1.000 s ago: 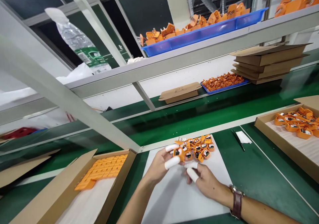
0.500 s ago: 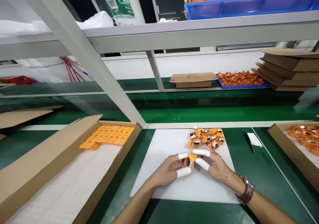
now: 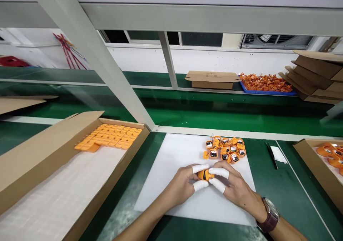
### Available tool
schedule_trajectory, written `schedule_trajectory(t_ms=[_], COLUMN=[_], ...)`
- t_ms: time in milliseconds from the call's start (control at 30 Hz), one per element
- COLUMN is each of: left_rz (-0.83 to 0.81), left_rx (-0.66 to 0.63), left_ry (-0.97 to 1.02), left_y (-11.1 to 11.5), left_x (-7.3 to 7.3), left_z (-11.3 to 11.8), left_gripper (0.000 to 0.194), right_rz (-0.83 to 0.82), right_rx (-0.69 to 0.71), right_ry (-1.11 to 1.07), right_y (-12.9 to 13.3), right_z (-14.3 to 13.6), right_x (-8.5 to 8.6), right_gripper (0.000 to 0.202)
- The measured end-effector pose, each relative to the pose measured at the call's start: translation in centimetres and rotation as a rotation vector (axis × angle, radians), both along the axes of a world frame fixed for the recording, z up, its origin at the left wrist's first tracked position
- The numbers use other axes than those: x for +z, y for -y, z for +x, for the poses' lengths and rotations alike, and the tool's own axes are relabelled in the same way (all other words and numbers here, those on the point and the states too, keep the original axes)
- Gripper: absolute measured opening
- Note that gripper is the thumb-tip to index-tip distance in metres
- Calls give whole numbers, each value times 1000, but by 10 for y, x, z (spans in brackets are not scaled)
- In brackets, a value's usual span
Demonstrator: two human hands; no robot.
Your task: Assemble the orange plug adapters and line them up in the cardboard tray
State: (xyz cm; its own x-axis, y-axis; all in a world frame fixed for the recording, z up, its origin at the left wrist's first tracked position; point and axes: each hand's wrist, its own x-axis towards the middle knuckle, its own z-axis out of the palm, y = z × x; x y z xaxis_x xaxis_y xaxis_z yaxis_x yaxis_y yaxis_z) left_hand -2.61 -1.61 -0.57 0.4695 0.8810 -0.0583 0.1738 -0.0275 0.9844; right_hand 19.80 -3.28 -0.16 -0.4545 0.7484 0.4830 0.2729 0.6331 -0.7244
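Between my two hands is a small orange plastic case (image 3: 205,175), its flap partly folded over a dark inside. My left hand (image 3: 184,182) grips the left side with white-sleeved thumb and finger. From the right, my right hand (image 3: 233,182) pinches the flap side, also in white finger cots. Both hands are just above a white sheet (image 3: 158,184). Behind them on that sheet sits a cluster of open orange cases (image 3: 225,149) with black and white parts inside.
To the left, a cardboard box (image 3: 128,162) holds rows of closed orange cases (image 3: 112,135). Another box (image 3: 305,151) with orange pieces stands at right, beside a black pen (image 3: 271,155) and white paper slip (image 3: 278,154). A slanted metal post (image 3: 115,76) and shelf rail (image 3: 187,18) cross above.
The case's flap has been folded down over its opening, and the case has turned in my hands. The camera view has tilted downward.
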Motion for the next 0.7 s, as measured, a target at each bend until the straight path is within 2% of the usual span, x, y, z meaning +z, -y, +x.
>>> schedule_trajectory(t_ms=[133,267,433,600,700], left_rz=[-79,-144,-123,-98,-56], left_rx=[47,-44,-141,-44,-18], left_ry=[148,237,184,143,121], left_y=[4,7,6,6,8], left_x=[0,15,27,23,22], left_z=[5,5,4,7,8], left_gripper=[53,52,45,44,43], right_rz=[-56,-79,-123,-196,-355], right_rx=[-52,-21,-27,-69,-98], right_ry=[-126,-168,-129,-136,-189], right_y=[-1,1,7,9,9], right_z=[-3,-6,-10,-12,-13], right_x=[-6,-8,-4,-5,-6], right_gripper=[31,35,33,30,33])
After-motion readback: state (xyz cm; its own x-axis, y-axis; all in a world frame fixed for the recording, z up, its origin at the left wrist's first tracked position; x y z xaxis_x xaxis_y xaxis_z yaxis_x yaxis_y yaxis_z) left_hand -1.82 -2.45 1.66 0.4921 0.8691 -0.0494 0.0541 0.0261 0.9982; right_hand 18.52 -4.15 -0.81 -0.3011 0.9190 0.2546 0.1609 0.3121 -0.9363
